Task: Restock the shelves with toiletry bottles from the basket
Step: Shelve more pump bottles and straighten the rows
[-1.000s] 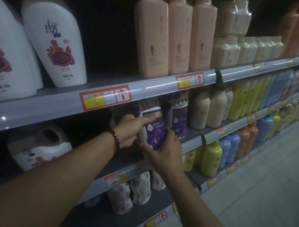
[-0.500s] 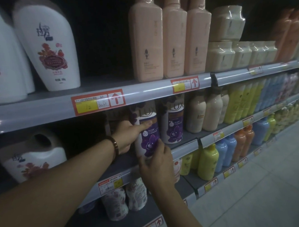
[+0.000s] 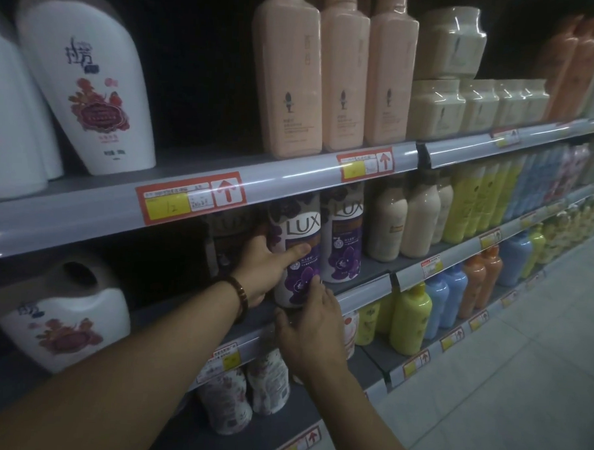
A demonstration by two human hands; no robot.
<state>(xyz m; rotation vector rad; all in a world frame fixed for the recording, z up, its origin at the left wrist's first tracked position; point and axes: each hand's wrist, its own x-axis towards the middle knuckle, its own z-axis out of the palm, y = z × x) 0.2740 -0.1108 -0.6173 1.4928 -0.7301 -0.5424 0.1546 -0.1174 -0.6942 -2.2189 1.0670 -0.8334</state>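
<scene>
LUX bottle [image 3: 302, 228] has gone from held out in front of the shelf to upright on the middle shelf [image 3: 364, 292], just left of a second LUX bottle [image 3: 342, 240], almost touching it. Right hand [image 3: 313, 331] has slid down off the label. Its fingers are fairly straight, with only the fingertips [image 3: 315, 280] on the bottle's lower front and the palm over the shelf edge. Left hand [image 3: 263, 267] grips the bottle's left side, thumb across the front label, other fingers curled behind out of sight. Beaded bracelet [image 3: 240, 290] on the left wrist. Beige pump bottles [image 3: 387, 225] further right on the same shelf. Peach bottles [image 3: 288, 81] on the shelf above.
</scene>
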